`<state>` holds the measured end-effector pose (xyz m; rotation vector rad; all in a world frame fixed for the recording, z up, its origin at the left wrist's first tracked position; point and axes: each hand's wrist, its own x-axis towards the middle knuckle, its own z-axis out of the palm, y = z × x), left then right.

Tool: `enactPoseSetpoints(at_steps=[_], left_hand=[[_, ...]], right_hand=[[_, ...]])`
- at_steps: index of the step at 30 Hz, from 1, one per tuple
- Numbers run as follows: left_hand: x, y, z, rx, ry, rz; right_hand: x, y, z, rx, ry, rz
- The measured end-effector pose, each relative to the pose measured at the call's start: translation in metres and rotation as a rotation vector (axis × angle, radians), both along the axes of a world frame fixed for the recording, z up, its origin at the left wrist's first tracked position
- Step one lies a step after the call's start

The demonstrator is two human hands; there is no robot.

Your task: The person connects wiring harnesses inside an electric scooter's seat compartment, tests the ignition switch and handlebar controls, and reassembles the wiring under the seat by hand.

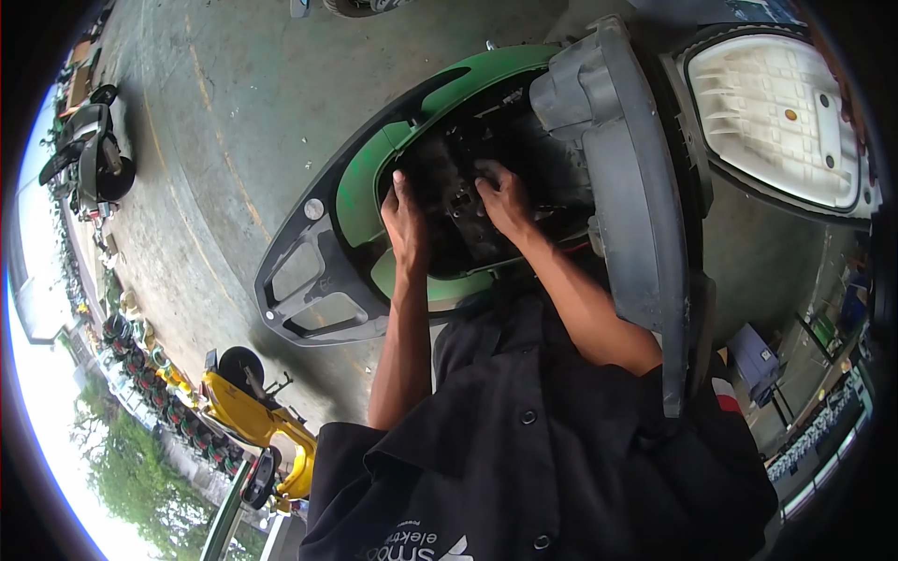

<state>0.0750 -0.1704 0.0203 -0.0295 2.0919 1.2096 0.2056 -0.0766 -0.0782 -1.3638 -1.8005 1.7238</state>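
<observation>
A scooter's rear body lies before me, with green side panels [365,192] around a dark, dirty cavity [444,178]. My left hand [404,224] is at the cavity's left side beside the green panel, its visible digits stretched out and the rest hidden by the hand itself. Deeper inside the cavity, my right hand [507,201] is closed with fingers curled near the dark parts. Anything between those fingertips is too small or dark to make out. A grey plastic underseat bucket [641,178] stands tilted up just right of my right hand.
The black rear grab rail [323,229] juts out to the left. At the right, the seat [772,117] shows its white underside. A yellow scooter [257,411] stands lower left, a black scooter [94,154] farther off. Purple-grey bins [751,360] are at lower right.
</observation>
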Motion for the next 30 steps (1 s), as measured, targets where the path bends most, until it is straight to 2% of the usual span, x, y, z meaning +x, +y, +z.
enactPoseSetpoints(at_steps=[3, 6, 9, 10, 12, 16, 20, 24, 26, 29, 30], left_hand=[[0.017, 0.001, 0.026, 0.094, -0.041, 0.13], [0.026, -0.011, 0.027, 0.131, -0.076, 0.188], [0.03, -0.017, 0.014, 0.205, 0.009, 0.104], [0.027, -0.017, 0.016, 0.205, 0.01, 0.102], [0.008, -0.012, 0.019, 0.007, -0.087, -0.041], [-0.015, -0.008, 0.009, -0.014, -0.18, -0.078], [-0.007, -0.004, 0.017, 0.016, -0.177, -0.029], [0.002, -0.007, 0.023, 0.025, -0.121, -0.106], [0.004, -0.01, 0.021, 0.034, -0.077, -0.144], [0.01, -0.015, 0.019, 0.119, -0.019, -0.153], [0.01, -0.016, 0.018, 0.155, -0.027, -0.158]], right_hand=[[0.003, 0.002, -0.001, -0.02, 0.017, 0.095], [-0.001, 0.016, -0.004, -0.049, 0.032, 0.24], [-0.005, 0.029, -0.002, -0.07, 0.025, 0.349], [-0.005, 0.03, -0.003, -0.063, 0.016, 0.329], [-0.006, 0.024, -0.003, -0.031, 0.0, 0.228], [0.017, 0.008, -0.004, -0.004, -0.035, 0.031], [0.068, -0.004, -0.004, -0.055, -0.089, 0.049], [0.092, -0.011, -0.01, -0.057, -0.09, 0.096], [0.087, -0.011, -0.027, 0.059, -0.042, 0.129], [0.071, -0.008, -0.064, 0.645, 0.016, 0.182], [0.064, -0.001, -0.076, 0.593, 0.009, 0.24]])
